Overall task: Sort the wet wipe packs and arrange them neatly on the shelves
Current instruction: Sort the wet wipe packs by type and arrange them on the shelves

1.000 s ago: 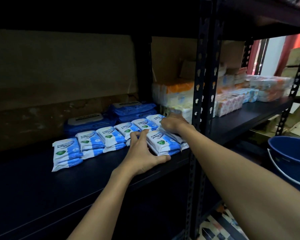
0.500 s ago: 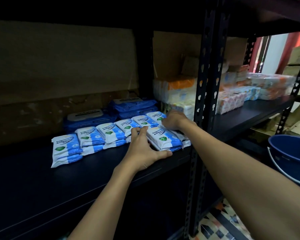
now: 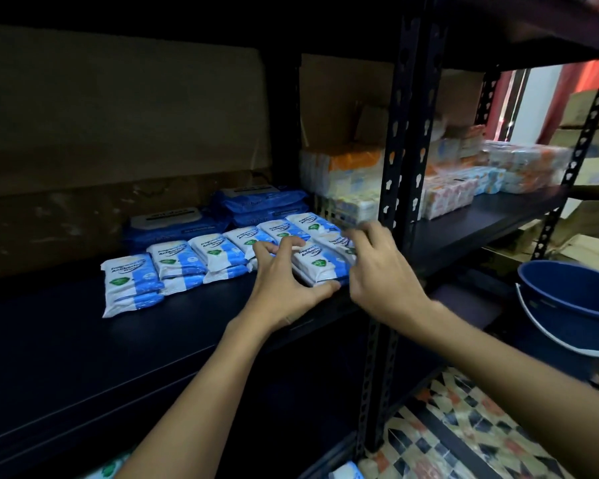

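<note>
Blue-and-white wipe packs (image 3: 132, 283) line a dark shelf (image 3: 83, 340). The left hand (image 3: 284, 288), fingers curled, grips the near-left edge of the front pack (image 3: 320, 266); the right hand (image 3: 381, 274), fingers bent and blurred, touches its right side beside the post (image 3: 405, 140).

Dim, daylight from right, edge-warped

Two bare forearms, no sleeves (none visible), ringless hands (image 3: 284, 285)

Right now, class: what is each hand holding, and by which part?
The left hand grips the front white-and-blue wipe pack by its near left corner. The right hand is blurred; cannot tell.
</note>
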